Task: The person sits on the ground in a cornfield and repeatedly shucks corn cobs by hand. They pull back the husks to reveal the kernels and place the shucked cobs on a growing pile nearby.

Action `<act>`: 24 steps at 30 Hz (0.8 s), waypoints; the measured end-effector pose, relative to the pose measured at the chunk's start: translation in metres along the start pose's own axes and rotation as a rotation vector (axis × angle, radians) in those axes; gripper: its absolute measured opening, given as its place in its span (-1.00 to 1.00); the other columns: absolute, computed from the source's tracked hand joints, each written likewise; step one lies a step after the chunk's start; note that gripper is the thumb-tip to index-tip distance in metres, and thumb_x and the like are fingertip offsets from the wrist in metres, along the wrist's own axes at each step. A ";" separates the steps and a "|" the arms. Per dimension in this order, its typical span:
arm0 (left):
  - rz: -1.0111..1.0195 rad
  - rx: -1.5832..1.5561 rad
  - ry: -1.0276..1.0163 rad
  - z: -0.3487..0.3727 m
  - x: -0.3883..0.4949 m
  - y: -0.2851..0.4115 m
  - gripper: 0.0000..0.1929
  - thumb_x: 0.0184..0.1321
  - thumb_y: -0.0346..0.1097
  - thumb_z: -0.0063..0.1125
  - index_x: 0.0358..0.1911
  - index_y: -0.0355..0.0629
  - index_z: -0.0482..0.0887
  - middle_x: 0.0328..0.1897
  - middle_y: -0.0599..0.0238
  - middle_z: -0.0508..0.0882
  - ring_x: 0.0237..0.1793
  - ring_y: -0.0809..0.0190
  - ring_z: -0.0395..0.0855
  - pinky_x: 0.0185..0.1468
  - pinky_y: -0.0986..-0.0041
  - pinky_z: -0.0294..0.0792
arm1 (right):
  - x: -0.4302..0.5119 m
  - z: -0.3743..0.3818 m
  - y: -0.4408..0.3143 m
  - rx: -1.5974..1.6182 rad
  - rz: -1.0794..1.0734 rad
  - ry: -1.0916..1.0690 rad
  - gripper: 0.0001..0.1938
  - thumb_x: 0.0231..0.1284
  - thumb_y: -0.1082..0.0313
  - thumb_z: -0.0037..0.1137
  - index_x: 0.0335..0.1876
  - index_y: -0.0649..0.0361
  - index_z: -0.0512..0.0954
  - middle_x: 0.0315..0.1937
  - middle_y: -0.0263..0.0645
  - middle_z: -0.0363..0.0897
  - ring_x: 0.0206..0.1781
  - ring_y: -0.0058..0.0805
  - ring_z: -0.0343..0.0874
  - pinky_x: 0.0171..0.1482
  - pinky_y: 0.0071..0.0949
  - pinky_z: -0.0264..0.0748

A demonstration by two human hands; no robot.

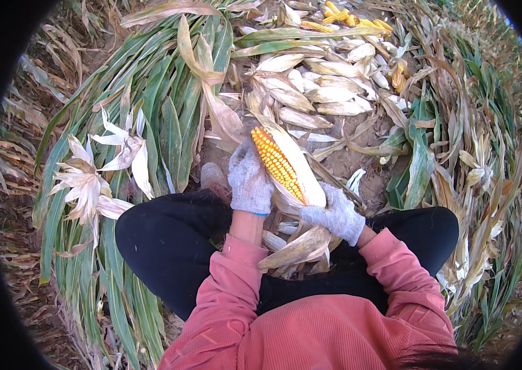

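A corn cob with bright orange-yellow kernels lies tilted between my hands, its husk peeled open on the right and still around its base. My left hand, in a whitish knitted glove, is against the upper left side of the cob; its fingertips are partly hidden, so its grip is unclear. My right hand, gloved alike, closes on the husk at the cob's base. Dry brown husk leaves hang below it, between my legs.
Pale loose husks cover the ground ahead. Bare yellow cobs lie beyond them, and more at the right. Green corn stalks are heaped at the left, with opened husks on top. Drier stalks line the right side.
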State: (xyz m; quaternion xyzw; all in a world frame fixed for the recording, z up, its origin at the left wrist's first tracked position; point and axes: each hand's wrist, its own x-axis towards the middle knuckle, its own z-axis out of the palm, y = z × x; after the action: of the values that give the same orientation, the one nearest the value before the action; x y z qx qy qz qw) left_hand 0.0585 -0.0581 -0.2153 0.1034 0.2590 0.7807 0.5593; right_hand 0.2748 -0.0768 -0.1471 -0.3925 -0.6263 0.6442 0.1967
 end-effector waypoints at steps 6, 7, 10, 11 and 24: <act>-0.021 1.511 -0.054 -0.003 -0.030 -0.028 -0.64 0.33 -0.10 0.09 0.11 -0.07 0.65 0.02 -0.04 0.70 0.02 -0.16 0.69 0.08 0.07 0.53 | 0.002 -0.005 -0.011 0.157 -0.053 0.055 -0.47 0.22 0.23 0.37 0.25 0.32 0.53 0.06 -0.22 0.68 0.03 -0.54 0.64 0.10 -0.47 0.57; -0.052 1.685 -0.135 0.000 -0.040 -0.031 -0.62 0.30 -0.07 0.08 0.10 -0.02 0.67 0.04 -0.05 0.69 0.04 -0.19 0.67 0.09 0.04 0.51 | 0.002 -0.007 -0.013 0.265 -0.077 0.088 -0.48 0.23 0.24 0.36 0.25 0.32 0.53 0.06 -0.24 0.68 0.02 -0.55 0.64 0.08 -0.48 0.58; -0.201 1.731 -0.252 0.009 -0.051 -0.029 -0.66 0.32 -0.07 0.04 0.04 0.00 0.72 0.09 -0.03 0.69 0.05 -0.20 0.67 0.09 0.00 0.51 | 0.001 -0.011 -0.015 0.466 0.026 0.106 -0.53 0.29 0.24 0.32 0.25 0.29 0.54 0.03 -0.30 0.68 -0.04 -0.60 0.65 0.02 -0.52 0.59; -0.144 1.707 -0.289 0.011 -0.049 -0.025 -0.67 0.32 -0.08 0.03 0.04 0.02 0.72 0.10 -0.03 0.68 0.05 -0.20 0.66 0.09 0.00 0.51 | 0.000 -0.012 -0.014 0.504 0.057 0.117 -0.53 0.30 0.23 0.31 0.25 0.28 0.54 0.02 -0.31 0.68 -0.06 -0.60 0.65 0.01 -0.52 0.60; -0.226 -0.069 -0.214 0.032 0.003 0.038 -0.37 0.43 0.31 -0.11 0.13 -0.14 0.64 0.03 0.08 0.71 0.04 -0.03 0.62 0.21 0.07 0.42 | -0.010 -0.012 0.012 0.558 0.198 -0.306 -0.38 0.24 0.16 0.26 0.35 0.37 0.46 0.18 -0.16 0.62 0.17 -0.44 0.60 0.26 -0.45 0.48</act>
State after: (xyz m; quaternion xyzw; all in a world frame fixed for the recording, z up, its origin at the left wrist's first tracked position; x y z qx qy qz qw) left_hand 0.0407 -0.0550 -0.1694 0.1368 0.1809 0.7056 0.6713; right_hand 0.2930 -0.0775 -0.1546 -0.2812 -0.4069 0.8583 0.1368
